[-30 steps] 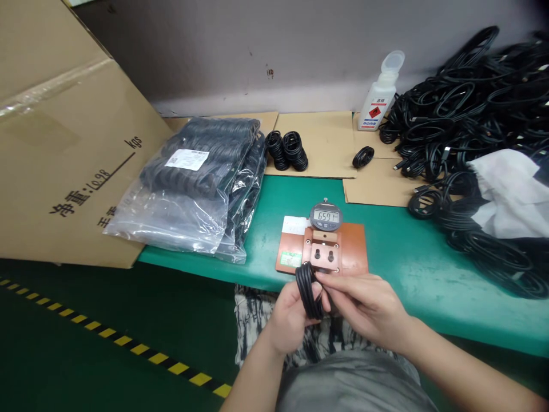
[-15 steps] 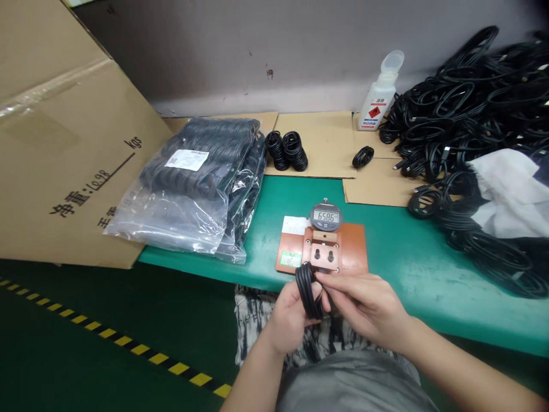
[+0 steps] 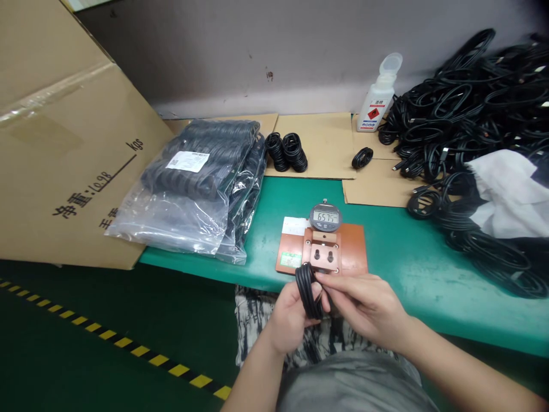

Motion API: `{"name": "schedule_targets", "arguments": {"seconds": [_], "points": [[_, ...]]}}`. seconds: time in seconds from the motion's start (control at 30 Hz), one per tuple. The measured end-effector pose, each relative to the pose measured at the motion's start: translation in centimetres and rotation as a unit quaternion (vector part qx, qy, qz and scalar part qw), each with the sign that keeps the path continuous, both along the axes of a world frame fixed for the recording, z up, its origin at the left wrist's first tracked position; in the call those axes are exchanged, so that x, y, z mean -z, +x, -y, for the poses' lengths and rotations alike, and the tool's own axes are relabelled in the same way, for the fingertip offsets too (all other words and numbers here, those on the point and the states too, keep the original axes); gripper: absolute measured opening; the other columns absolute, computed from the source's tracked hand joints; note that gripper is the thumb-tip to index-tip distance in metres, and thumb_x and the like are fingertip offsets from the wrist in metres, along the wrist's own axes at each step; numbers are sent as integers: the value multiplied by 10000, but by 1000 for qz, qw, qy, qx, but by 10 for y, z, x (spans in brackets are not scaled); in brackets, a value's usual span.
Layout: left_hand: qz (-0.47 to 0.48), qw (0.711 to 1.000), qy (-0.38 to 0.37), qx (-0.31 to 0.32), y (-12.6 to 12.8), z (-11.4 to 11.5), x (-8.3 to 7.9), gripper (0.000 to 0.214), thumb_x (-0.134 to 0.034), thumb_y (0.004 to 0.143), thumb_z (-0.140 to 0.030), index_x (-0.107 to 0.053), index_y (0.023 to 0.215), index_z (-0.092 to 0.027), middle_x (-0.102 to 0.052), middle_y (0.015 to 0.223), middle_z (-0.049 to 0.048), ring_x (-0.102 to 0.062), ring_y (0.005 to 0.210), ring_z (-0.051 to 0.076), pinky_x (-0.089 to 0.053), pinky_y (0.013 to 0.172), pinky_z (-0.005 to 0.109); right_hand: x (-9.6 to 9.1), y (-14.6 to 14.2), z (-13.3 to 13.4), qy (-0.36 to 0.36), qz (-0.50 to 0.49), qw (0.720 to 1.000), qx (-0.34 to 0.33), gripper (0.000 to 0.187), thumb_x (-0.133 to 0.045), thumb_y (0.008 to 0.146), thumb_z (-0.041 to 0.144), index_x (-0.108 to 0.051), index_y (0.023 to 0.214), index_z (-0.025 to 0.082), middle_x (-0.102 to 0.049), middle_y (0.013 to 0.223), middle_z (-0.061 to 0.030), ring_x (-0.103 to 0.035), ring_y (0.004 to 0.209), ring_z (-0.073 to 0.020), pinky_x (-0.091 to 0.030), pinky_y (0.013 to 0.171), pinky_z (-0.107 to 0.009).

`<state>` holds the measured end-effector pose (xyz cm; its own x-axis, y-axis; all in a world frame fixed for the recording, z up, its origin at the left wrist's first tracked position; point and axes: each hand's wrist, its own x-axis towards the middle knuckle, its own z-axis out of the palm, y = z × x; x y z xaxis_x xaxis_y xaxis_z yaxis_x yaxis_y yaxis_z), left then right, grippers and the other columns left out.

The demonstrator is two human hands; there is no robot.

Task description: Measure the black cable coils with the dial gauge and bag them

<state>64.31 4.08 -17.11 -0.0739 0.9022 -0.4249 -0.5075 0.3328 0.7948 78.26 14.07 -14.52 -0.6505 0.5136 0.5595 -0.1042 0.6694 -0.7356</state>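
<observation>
A coiled black cable (image 3: 307,292) is gripped by my left hand (image 3: 289,317) at the front edge of the green table. My right hand (image 3: 369,309) pinches at the end of the same cable, against the front of a measuring fixture; the plug itself is hidden by the fingers and the fixture. That fixture has an orange-brown base (image 3: 354,249) with a copper-coloured block bolted on it. Behind the block stands a round digital gauge (image 3: 325,216), its display reading about 6575.
Clear bags of coiled cables (image 3: 193,183) lie left, beside a large cardboard box (image 3: 64,143). Two coil stacks (image 3: 286,151) and a single coil (image 3: 362,157) rest on cardboard sheets. A white bottle (image 3: 378,103), a cable pile (image 3: 467,109) and a white cloth (image 3: 510,191) are right.
The gauge display has dropped from about 6586 to about 6575. Both hands and the cable stay in nearly the same place; the view has shifted very slightly.
</observation>
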Motion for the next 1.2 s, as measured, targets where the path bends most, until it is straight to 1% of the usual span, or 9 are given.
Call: {"name": "schedule_targets", "arguments": {"seconds": [0.2, 0.3, 0.43, 0.57, 0.67, 0.73, 0.87, 1.1, 1.2], "points": [[37, 999, 36, 10, -1, -1, -8, 486, -699, 822, -577, -620, 670, -123, -454, 567, -35, -309, 437, 42, -198, 433, 209, -4, 3, 6, -10, -11, 1000, 17, 306, -558, 901, 35, -674, 1137, 191, -755, 763, -30, -719, 613, -148, -595, 600, -224], [69, 996, 50, 12, 2, 8, -7, 484, -664, 854, -564, -609, 659, -124, -394, 505, -53, -310, 414, 48, -189, 422, 208, -4, 8, 23, -140, 4, 989, 41, 153, -582, 931, 124, -666, 1040, 190, -667, 583, 20, -611, 429, -114, -496, 432, -190], [83, 994, 69, 20, 10, 26, -3, 481, -650, 864, -570, -614, 690, -123, -504, 534, -15, -369, 416, 55, -236, 410, 199, -11, 7, 51, -422, 30, 906, 27, 161, -630, 951, 351, -608, 955, 191, -609, 518, 43, -552, 412, -94, -447, 422, -176], [72, 995, 48, 57, 14, 37, -3, 518, -615, 884, -592, -653, 719, -103, -526, 523, -3, -406, 406, 54, -283, 398, 181, -16, -1, 62, -549, 57, 832, 51, 375, -719, 856, 516, -569, 798, 177, -594, 487, 31, -463, 385, -59, -372, 406, -154], [98, 992, 43, 59, 10, 41, -6, 509, -601, 893, -574, -709, 856, -77, -585, 580, 34, -523, 451, 93, -371, 385, 170, -13, -2, 57, -548, 53, 831, 72, 441, -754, 796, 566, -554, 718, 180, -511, 426, 60, -402, 343, -51, -315, 361, -151], [119, 991, 60, 29, 8, 46, -9, 446, -629, 892, -501, -710, 1071, -101, -688, 808, 107, -660, 642, 168, -491, 455, 200, -10, -1, 53, -542, 55, 835, 80, 447, -761, 781, 576, -560, 710, 183, -479, 415, 72, -392, 330, -56, -325, 350, -160], [81, 989, 120, -35, 5, 60, -12, 684, -743, 860, -329, -444, 1475, -315, -631, 1266, 111, -670, 1026, 231, -587, 780, 293, -5, -2, 53, -531, 71, 841, 78, 396, -766, 799, 524, -591, 729, 176, -546, 472, 43, -445, 365, -63, -367, 369, -162], [75, 991, 101, -50, 10, 61, -17, 617, -751, 866, -297, -495, 1427, -284, -648, 1190, 94, -682, 921, 190, -603, 764, 279, -10, -6, 59, -316, 41, 945, 71, 93, -719, 864, 265, -693, 814, 191, -676, 627, -20, -619, 453, -127, -496, 424, -208], [88, 989, 116, -40, 9, 57, -19, 627, -725, 887, -337, -460, 1451, -267, -667, 1151, 101, -698, 841, 174, -601, 707, 260, -16, -4, 57, -271, 63, 960, 21, 113, -672, 894, 236, -734, 823, 174, -667, 648, -32, -634, 429, -128, -490, 399, -205]]}}
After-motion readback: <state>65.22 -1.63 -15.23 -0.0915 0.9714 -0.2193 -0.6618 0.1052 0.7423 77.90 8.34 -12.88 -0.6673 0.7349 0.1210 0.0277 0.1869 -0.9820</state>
